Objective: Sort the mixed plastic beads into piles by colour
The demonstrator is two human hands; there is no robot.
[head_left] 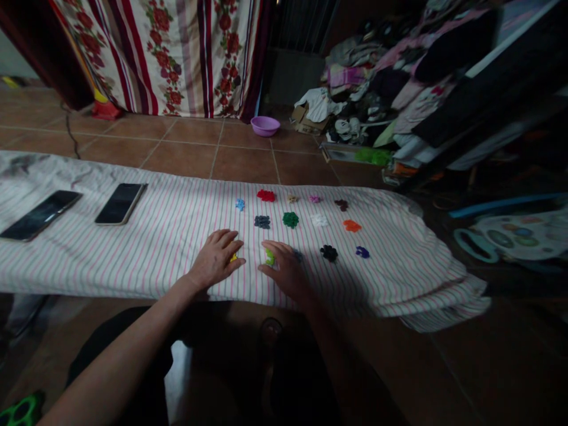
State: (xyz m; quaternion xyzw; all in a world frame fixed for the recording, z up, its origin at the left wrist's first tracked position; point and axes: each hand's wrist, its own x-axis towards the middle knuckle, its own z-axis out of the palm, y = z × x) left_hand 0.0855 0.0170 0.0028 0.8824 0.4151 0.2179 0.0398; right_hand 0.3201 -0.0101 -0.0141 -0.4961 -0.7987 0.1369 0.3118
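Note:
My left hand (216, 258) rests over a small yellow pile (234, 257), its fingers curved and the thumb apart. The hand covers part of that pile. My right hand (286, 269) has thumb and fingers spread around a lime-green pile (270, 257), without a visible grip on it. A greyish-blue pile (297, 255) shows partly behind my right hand. Beyond the hands lie little heaps of small pieces: light blue (240, 205), red (266, 195), grey (262, 222) and dark green (290, 219). The pieces are too small to name.
Further right are white (319, 220), orange (352, 225), black (329, 253) and purple (362, 252) heaps. Two phones (119, 204) lie at left on the striped cloth (168, 236). A purple basin (265, 126) and piled clothes (368, 89) stand beyond.

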